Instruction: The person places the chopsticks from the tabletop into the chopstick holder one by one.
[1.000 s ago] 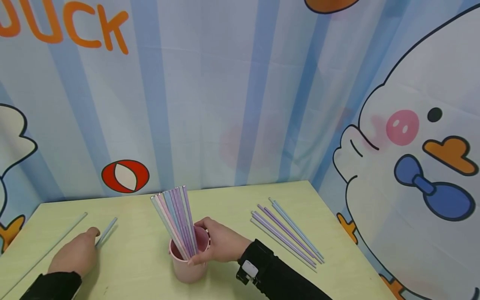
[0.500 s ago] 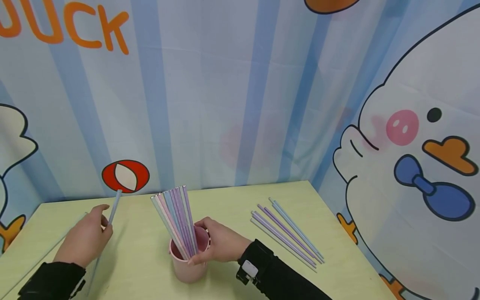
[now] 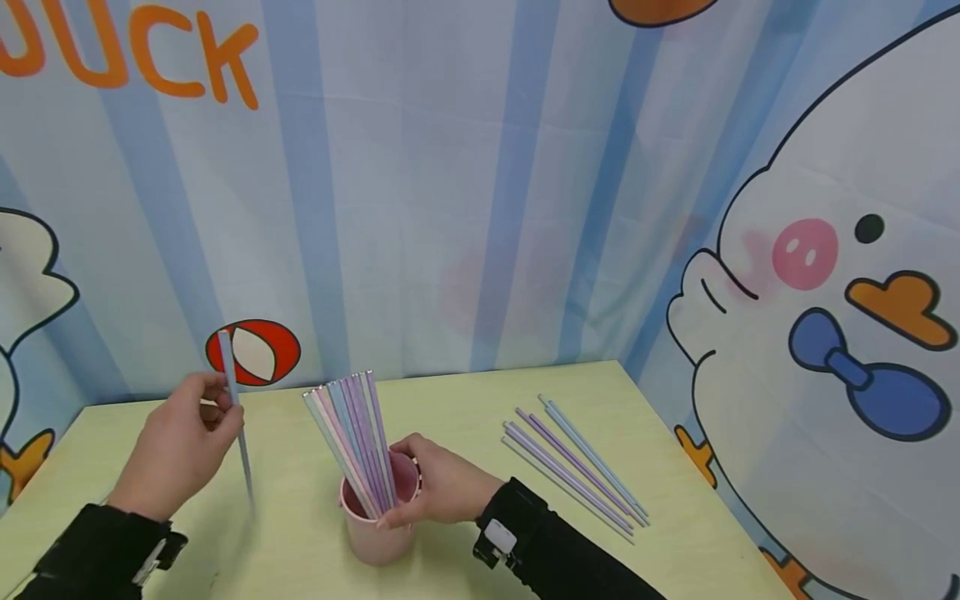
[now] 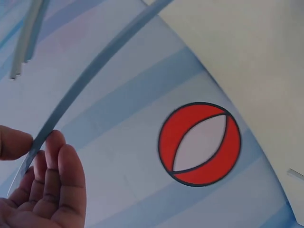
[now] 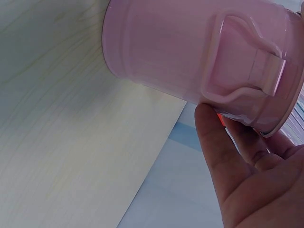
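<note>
A blue straw [image 3: 228, 354] is pinched between the thumb and fingers of my left hand [image 3: 176, 446]. It stands nearly upright, its lower end near the tabletop; whether it touches cannot be told. In the left wrist view the same straw [image 4: 90, 71] runs up from the fingertips. My right hand [image 3: 446, 479] grips the rim of a small pink bucket [image 3: 378, 542], thumb at the near side and fingers at the far side. Several pink, blue and purple straws [image 3: 352, 442] lean left inside it. The right wrist view shows the bucket's wire-like side handle [image 5: 213, 61].
Several purple and blue straws [image 3: 577, 475] lie on the pale yellow table [image 3: 465, 408] right of the bucket. Another straw's end [image 4: 297, 174] shows on the table in the left wrist view. A cartoon-printed curtain [image 3: 420, 208] hangs behind the table.
My left hand has raised the blue straw off the table, moving it up and slightly right and turning it more upright. The right hand and bucket have stayed put.
</note>
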A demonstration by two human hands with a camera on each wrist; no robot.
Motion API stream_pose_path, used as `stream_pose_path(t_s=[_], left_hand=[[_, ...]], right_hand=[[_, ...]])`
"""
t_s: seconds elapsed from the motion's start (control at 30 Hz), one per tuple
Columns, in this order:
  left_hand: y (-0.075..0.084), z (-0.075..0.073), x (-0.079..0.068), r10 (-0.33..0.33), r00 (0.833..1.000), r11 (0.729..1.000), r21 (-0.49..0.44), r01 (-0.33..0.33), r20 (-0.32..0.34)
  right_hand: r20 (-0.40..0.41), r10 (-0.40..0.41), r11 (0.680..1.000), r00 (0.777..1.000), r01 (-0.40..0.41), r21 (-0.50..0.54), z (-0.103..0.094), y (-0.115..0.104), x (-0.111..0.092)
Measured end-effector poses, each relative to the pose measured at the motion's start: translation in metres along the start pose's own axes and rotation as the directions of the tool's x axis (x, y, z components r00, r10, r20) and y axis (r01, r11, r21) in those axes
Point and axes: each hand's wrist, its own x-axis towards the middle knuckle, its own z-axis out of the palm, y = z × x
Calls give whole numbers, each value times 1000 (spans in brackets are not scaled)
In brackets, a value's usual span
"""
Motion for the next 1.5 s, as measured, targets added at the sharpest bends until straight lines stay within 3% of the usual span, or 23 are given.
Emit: stream_pose_path(t_s=[0.33, 0.7, 0.9, 1.27, 1.5], left_hand=[[32, -6, -2, 15, 995, 984, -175, -33, -103], [49, -1, -5, 68, 983, 961, -254, -110, -168], [49, 14, -9, 71, 990, 957, -270, -102, -123], [46, 35, -11, 16, 1000, 965, -260, -22, -24], [43, 48, -14, -11, 998, 978, -208, 22, 55]], right_hand=[[2, -3, 1000, 1000, 3, -6, 0, 0, 0], [4, 1, 1000, 1000, -1, -9, 0, 1, 0], [4, -3, 1000, 1000, 3, -11, 1, 3, 1], [2, -7, 1000, 1000, 7, -16, 2, 6, 2], [1, -12, 1000, 1000, 12, -23, 1, 6, 1]])
